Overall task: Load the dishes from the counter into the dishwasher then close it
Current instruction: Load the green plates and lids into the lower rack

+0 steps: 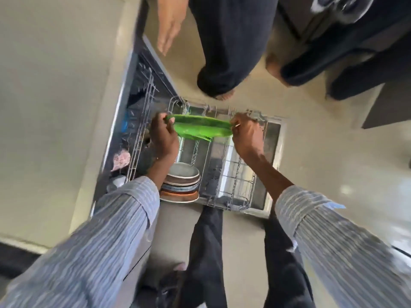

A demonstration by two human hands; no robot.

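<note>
A green plate [200, 128] hangs nearly edge-on above the pulled-out lower rack [235, 185] of the open dishwasher. My left hand [163, 138] grips its left rim and my right hand [245, 135] pinches its right rim. In the near left corner of the rack stands a row of several plates [181, 185] in grey, brown, blue and white. The dishwasher door [274, 138] lies open flat under the rack.
The pale counter [55, 96] runs along the left, with the upper rack [142, 121] under its edge. Another person in dark trousers [229, 52] stands just beyond the dishwasher, one hand [170, 25] hanging. My own legs [206, 252] stand at the door's near edge.
</note>
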